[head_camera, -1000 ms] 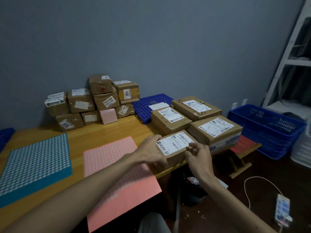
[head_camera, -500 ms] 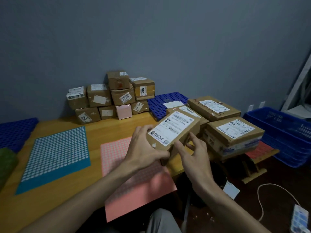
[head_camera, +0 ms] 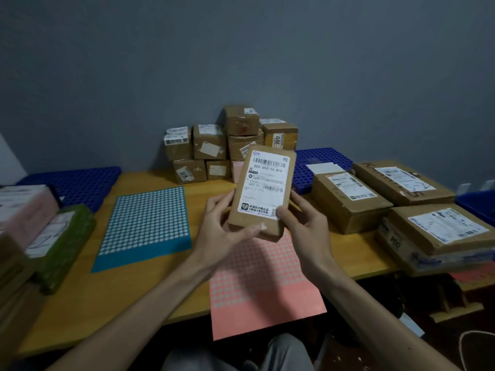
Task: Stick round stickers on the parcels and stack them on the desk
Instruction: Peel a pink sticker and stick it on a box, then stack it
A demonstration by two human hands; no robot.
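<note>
I hold a small brown cardboard parcel (head_camera: 263, 194) upright above the desk, its white shipping label facing me. My left hand (head_camera: 225, 231) grips its lower left edge, thumb across the bottom. My right hand (head_camera: 302, 223) grips its lower right side, thumb on the label's corner. Below the parcel lies a pink sheet of round stickers (head_camera: 257, 282), hanging over the desk's front edge. A teal sheet of round stickers (head_camera: 146, 226) lies to its left. A stack of small parcels (head_camera: 230, 145) stands against the wall.
Three larger brown parcels (head_camera: 401, 204) lie on the right of the wooden desk (head_camera: 107, 303). Blue plastic grids (head_camera: 80, 183) sit at the back left and behind the held parcel. Green and pink wrapped packages (head_camera: 53, 236) crowd the left edge. A blue crate (head_camera: 479, 204) is at far right.
Both hands lifted the small parcel off the desk's right side, carried it left and turned it upright with the label toward me. My view swung left.
</note>
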